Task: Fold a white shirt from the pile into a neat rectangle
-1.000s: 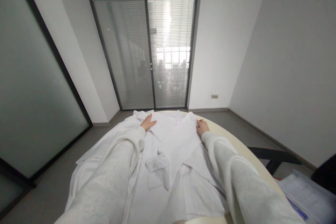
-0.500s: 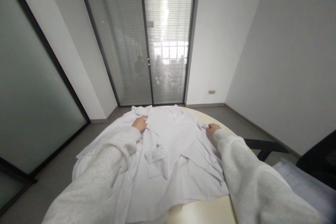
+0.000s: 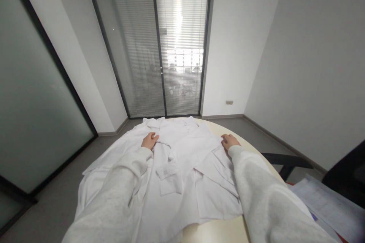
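Observation:
A white shirt point(image 3: 185, 167) lies spread over a round cream table point(image 3: 213, 231), its collar end toward the far edge. One sleeve is folded over the front, and its buttoned cuff point(image 3: 169, 177) rests near the middle. On the left part of the cloth is my left hand point(image 3: 148, 141), thumb and forefinger slightly apart, with no cloth visibly pinched between them. My right hand point(image 3: 230, 142) touches down at the shirt's right edge, fingers loosely spread and holding nothing I can see. The fingertips of both hands are partly hidden.
To the right stand a black chair armrest point(image 3: 288, 159) and papers point(image 3: 330, 197) with red and blue edges. More white cloth point(image 3: 97, 174) hangs over the table's left side. A glass door with blinds point(image 3: 182, 57) is beyond the table, frosted glass point(image 3: 37, 102) at left.
My right hand has let go of the shirt's right edge and loosened its fingers. My left hand has shifted slightly left and toward me, its pinch loosened. The view tilts up slightly.

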Motion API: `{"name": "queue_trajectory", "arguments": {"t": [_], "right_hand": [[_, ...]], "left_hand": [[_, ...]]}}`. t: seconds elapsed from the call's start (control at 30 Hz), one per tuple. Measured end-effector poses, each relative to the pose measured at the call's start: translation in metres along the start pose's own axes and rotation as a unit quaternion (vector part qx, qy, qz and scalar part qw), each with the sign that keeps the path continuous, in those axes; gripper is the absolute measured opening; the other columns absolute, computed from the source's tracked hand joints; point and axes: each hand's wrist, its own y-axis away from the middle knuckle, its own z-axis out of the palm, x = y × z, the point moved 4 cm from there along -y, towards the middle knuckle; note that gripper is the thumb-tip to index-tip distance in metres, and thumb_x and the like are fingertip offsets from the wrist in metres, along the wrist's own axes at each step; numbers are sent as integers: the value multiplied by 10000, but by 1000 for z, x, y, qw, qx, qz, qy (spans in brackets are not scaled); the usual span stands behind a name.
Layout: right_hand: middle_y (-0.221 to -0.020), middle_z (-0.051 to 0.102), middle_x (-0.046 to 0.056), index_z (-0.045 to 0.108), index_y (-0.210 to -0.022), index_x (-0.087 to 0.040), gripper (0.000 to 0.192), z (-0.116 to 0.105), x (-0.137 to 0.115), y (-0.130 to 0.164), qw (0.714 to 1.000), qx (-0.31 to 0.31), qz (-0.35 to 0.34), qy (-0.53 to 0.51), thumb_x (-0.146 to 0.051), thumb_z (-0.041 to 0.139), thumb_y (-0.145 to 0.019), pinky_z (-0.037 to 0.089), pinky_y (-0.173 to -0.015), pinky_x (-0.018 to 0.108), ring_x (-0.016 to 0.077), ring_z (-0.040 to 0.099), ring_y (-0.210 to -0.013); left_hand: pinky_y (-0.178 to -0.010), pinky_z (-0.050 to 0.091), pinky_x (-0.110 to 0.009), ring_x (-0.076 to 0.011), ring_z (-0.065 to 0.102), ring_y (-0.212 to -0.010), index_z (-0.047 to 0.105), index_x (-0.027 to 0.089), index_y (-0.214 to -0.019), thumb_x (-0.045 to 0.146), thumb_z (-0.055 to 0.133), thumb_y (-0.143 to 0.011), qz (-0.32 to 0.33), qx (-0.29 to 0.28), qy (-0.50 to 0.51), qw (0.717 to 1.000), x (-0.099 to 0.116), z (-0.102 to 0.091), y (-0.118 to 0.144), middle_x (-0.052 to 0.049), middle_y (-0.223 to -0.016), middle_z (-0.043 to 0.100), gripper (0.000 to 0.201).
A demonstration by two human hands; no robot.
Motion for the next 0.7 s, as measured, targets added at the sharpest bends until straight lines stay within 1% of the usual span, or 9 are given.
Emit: {"name": "queue_trajectory", "arguments": {"t": [0.1,0.2,0.3,0.4,0.43,0.5,0.6,0.63,0.7], "right_hand": [[-922,632,58,632,-1001,-235,262,2,12,-1,998,3,59,-32,-252,455,-809,406,-752,280,193,567,-864],[-907,645,56,621,-1051,-227,293,-1,20,-3,991,12,120,-50,-229,443,-817,416,-735,270,186,580,-847],[-995,622,77,593,-1102,-198,339,-16,10,-1,995,21,88,-37,-181,484,-781,409,-790,278,186,569,-888],[-1050,584,117,614,-1015,-168,278,-49,-27,21,997,69,-26,-12,-191,518,-755,380,-850,336,229,521,-973],[-995,594,112,622,-942,-164,214,-58,-45,35,994,54,-89,-24,-211,506,-768,382,-837,335,223,523,-944],[-807,601,72,604,-837,-168,193,-67,-87,73,969,-40,-229,-82,-279,446,-827,401,-752,303,178,536,-778],[-704,570,25,584,-812,-188,308,-60,-140,134,890,-213,-372,-155,-466,454,-834,389,-624,260,136,501,-633],[-705,559,21,582,-847,-188,348,-55,-152,150,868,-236,-406,-164,-522,496,-794,388,-627,260,140,495,-646],[-750,545,33,570,-889,-179,486,-43,-168,170,848,-236,-446,-161,-616,583,-677,388,-643,274,163,485,-696]], "left_hand": [[-772,436,-263,-171,586,-824,539,168,-1136,424,547,-770,33,-15,16,999,1,4,1,-31,-871,628,447],[-756,438,-262,-162,582,-781,551,163,-1120,321,567,-756,34,-9,-3,999,-2,5,0,-19,-811,613,397],[-783,439,-272,-158,576,-773,576,141,-1063,261,573,-740,26,27,-16,999,-2,-1,-2,-35,-820,601,345],[-823,433,-280,-159,561,-802,585,138,-1026,270,581,-735,66,70,-15,995,11,-15,-1,-57,-879,581,320],[-831,431,-278,-158,556,-813,587,145,-1021,289,572,-746,94,69,-11,993,19,-20,1,-57,-893,574,311],[-858,419,-277,-159,547,-857,595,172,-1012,334,549,-771,162,33,-7,986,36,-24,6,-49,-923,568,294],[-945,361,-307,-189,502,-1007,603,216,-1035,380,565,-763,221,-46,-43,973,52,-18,15,-45,-1029,553,321],[-967,340,-324,-205,482,-1046,598,219,-1064,385,584,-748,214,-63,-65,973,53,-14,17,-53,-1065,540,357],[-980,324,-349,-233,471,-1066,574,206,-1135,389,617,-720,171,-84,-99,977,48,-4,20,-79,-1097,515,456]]}}
